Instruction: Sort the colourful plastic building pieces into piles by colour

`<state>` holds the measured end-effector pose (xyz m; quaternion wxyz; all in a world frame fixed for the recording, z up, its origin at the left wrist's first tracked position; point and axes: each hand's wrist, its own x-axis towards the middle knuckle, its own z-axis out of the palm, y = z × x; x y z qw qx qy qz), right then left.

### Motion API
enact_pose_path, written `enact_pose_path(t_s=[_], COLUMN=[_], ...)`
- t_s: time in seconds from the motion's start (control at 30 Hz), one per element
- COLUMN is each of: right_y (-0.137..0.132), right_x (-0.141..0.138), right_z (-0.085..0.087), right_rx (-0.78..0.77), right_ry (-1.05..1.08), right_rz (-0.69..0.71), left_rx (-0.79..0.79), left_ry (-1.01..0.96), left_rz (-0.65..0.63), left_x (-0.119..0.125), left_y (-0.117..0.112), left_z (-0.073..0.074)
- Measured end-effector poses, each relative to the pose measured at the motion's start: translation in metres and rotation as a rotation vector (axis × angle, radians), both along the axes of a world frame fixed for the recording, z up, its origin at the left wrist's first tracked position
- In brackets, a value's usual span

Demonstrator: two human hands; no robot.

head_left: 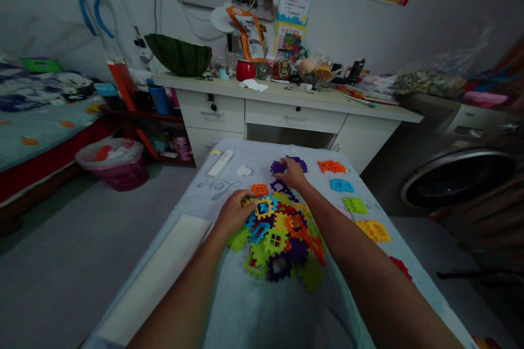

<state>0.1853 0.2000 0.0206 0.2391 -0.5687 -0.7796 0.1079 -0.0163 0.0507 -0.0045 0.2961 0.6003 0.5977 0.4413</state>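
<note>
A heap of colourful plastic interlocking tiles (pixel 282 240) lies in the middle of a light blue cloth-covered table (pixel 245 305). My left hand (pixel 234 211) rests on the heap's left edge, fingers curled over a yellow tile. My right hand (pixel 291 172) reaches further back, fingers closed on purple tiles (pixel 286 164) at the far end. Sorted to the right lie an orange stack (pixel 332 166), a blue stack (pixel 341 185), a green stack (pixel 355 205), a yellow stack (pixel 373 230) and a red tile (pixel 399 266).
A white remote (pixel 220 163) and a white strip (pixel 155 278) lie on the table's left side. Behind stands a cluttered white desk (pixel 286 106) with half a watermelon (pixel 178 54). A pink bin (pixel 114 163) and a bed sit at left, a washing machine (pixel 458 174) at right.
</note>
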Motion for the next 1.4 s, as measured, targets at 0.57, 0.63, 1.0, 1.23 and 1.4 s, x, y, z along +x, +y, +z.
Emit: enact_pose_path(t_s=[0.57,0.63,1.0,1.23,1.4], right_y=[0.012,0.008,-0.026,-0.026,-0.027], right_x=[-0.02,-0.018,0.009,0.023,0.039], right_z=[0.011,0.012,-0.003,-0.013,-0.019], right_rx=[0.078,0.054,-0.201,-0.286,-0.385], right_ry=[-0.272,-0.253,-0.199,0.289,0.85], right_rz=[-0.14,-0.112,0.161,0.035,-0.051], left_rx=[0.067,0.072,0.095,0.094,0.082], left_ry=[0.16,0.16,0.167,0.156,0.148], left_rz=[0.049,0.048,0.041,0.05,0.044], left_x=[0.004,0.004,0.003,0.003,0.003], left_y=[-0.003,-0.003,-0.002,-0.003,-0.003], left_z=[0.001,0.002,-0.002,-0.002,-0.003])
